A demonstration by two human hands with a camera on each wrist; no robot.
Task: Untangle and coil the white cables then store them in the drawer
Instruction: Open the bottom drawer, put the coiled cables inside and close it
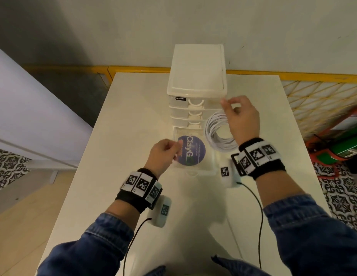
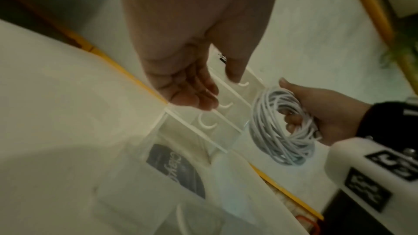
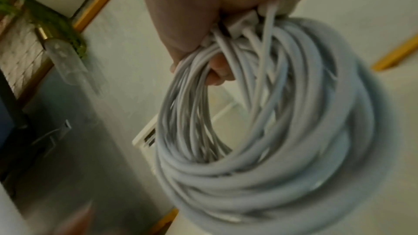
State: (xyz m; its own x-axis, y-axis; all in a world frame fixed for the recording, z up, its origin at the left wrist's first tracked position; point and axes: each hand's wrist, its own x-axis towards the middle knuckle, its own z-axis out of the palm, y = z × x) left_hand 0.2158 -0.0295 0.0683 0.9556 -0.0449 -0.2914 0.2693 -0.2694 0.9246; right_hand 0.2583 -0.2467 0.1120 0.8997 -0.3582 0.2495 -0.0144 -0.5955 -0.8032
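My right hand grips a coil of white cables that hangs in the air, just right of the drawer unit. In the right wrist view the fingers curl through the coil, and cable plugs sit against the palm. The unit's bottom drawer is pulled out toward me. My left hand hovers at that drawer's left side with loosely curled fingers, holding nothing. The left wrist view also shows the coil in my right hand.
A round blue "ClayG" disc lies inside the pulled-out drawer. The three upper drawers are pushed in. The unit stands at the back of a white table. A yellow lattice fence runs behind and to the right, with green and red items beyond it.
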